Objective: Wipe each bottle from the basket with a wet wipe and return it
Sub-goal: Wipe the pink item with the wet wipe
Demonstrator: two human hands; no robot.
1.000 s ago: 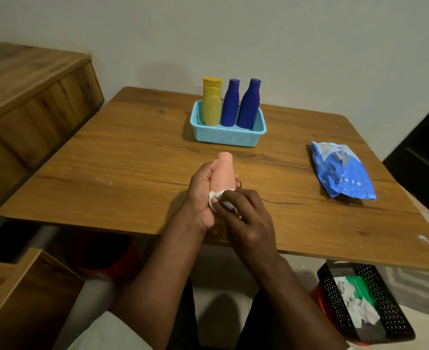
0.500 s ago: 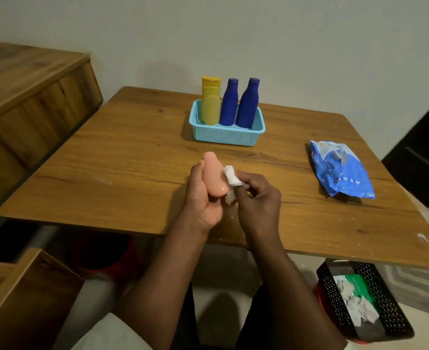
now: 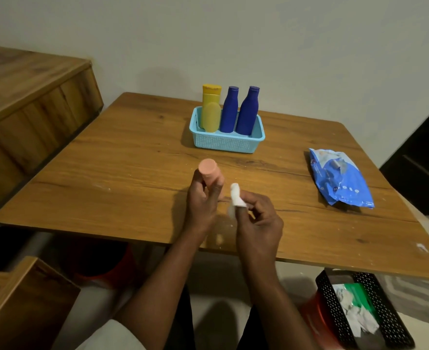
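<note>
My left hand [image 3: 201, 198] grips the upright peach bottle [image 3: 209, 174]; the wipe [image 3: 236, 198], pinched in my right hand [image 3: 258, 221], sits just right of it.

One view only is supplied, taken from a head-worn wide-angle camera. It is directed forward and down across a wooden table [image 3: 122, 157] toward a wall [image 3: 258, 41]. The forearms and both hands are seen close in at lower centre; a basket [image 3: 227, 142] is seen farther off, near the table's far edge. The floor beside the table is taken in at the lower right, where a black bin [image 3: 334, 294] is seen. Straight edges are bowed toward the frame borders.
</note>
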